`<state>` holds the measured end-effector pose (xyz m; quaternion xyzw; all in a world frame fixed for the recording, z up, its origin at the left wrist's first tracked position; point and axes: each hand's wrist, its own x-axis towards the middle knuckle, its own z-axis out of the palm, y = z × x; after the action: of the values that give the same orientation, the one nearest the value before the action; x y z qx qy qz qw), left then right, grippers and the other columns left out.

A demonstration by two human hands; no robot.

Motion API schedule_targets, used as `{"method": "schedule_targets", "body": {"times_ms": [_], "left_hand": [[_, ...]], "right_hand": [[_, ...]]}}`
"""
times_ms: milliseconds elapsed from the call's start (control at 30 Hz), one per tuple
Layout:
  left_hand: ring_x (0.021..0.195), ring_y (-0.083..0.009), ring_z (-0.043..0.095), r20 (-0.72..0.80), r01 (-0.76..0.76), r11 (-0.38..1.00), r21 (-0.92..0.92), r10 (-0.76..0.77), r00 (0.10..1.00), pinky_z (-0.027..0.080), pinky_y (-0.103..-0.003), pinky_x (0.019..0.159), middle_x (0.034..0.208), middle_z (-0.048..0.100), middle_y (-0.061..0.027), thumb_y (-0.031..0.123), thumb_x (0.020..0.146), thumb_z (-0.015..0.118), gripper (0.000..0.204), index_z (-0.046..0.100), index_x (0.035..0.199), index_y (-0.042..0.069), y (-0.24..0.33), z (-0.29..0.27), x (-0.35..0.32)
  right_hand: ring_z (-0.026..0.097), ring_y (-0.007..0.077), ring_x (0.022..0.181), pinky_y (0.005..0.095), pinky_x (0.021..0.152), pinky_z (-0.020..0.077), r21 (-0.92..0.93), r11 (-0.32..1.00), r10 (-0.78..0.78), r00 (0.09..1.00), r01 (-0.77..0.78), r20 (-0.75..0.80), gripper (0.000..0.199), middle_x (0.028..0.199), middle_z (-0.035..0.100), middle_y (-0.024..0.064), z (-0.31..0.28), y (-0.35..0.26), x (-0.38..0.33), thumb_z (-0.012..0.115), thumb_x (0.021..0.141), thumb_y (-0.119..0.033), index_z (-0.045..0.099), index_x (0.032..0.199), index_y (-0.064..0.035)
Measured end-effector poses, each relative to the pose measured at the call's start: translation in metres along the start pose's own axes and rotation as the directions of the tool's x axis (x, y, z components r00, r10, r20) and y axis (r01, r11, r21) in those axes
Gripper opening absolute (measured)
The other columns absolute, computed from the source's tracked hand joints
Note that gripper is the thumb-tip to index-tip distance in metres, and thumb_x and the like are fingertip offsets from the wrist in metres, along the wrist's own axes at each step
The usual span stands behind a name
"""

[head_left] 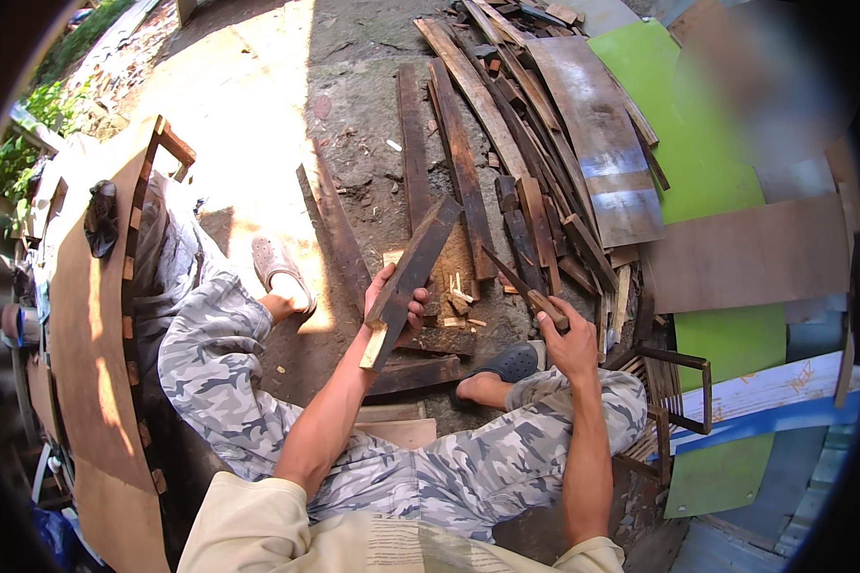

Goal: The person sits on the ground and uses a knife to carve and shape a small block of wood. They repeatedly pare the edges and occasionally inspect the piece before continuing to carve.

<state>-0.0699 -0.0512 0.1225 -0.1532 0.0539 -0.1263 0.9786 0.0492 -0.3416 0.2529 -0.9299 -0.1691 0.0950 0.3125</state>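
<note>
My left hand (380,285) is wrapped round a thick, dark wooden block (414,260), held tilted above the ground between my knees. Its near end is pale, freshly cut wood. To the right, my right hand (569,342) grips the wooden handle of a knife (512,275). The dark, narrow blade points up and left toward the block and stays apart from it. Beneath them lie pale wood chips (459,298) on a wooden piece. Several long dark planks (461,158) rest on the ground beyond.
A heap of planks and offcuts (535,124) covers the far right, beside green sheets (640,81) and brown boards (750,253). A small slatted metal-framed rack (683,382) stands by my right knee. On the left runs a long wooden bench (96,315) with a dark cloth (101,220).
</note>
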Motion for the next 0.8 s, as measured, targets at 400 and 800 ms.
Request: {"method": "schedule_targets", "body": {"times_ms": [400, 800], "left_hand": [[0.064, -0.0296, 0.071, 0.367, 0.11, 0.993, -0.03, -0.092, 0.926, 0.057, -0.036, 0.048, 0.081, 0.065, -0.0174, 0.056, 0.099, 0.045, 0.075, 0.043, 0.137, -0.008, -0.016, 0.033, 0.013], [0.07, -0.0272, 0.071, 0.377, 0.036, 0.999, 0.012, -0.038, 0.925, 0.058, -0.029, 0.051, 0.084, 0.063, -0.0147, 0.05, 0.102, 0.048, 0.065, 0.036, 0.136, -0.004, -0.025, 0.062, 0.016]], "right_hand": [[0.072, 0.0376, 0.082, 0.0412, 0.075, 0.0541, 0.052, 0.997, 0.049, 0.993, -0.055, 0.105, 0.043, 0.084, 0.073, 0.0218, 0.019, 0.0, -0.002, 0.072, 0.091, -0.036, 0.07, 0.117, -0.0025], [0.061, 0.0128, 0.058, 0.0321, 0.059, 0.0485, 0.513, 0.751, 0.449, 0.891, -0.416, 0.064, 0.053, 0.074, 0.071, 0.0081, 0.15, 0.07, 0.008, 0.061, 0.099, -0.052, 0.062, 0.111, -0.0012]]}}
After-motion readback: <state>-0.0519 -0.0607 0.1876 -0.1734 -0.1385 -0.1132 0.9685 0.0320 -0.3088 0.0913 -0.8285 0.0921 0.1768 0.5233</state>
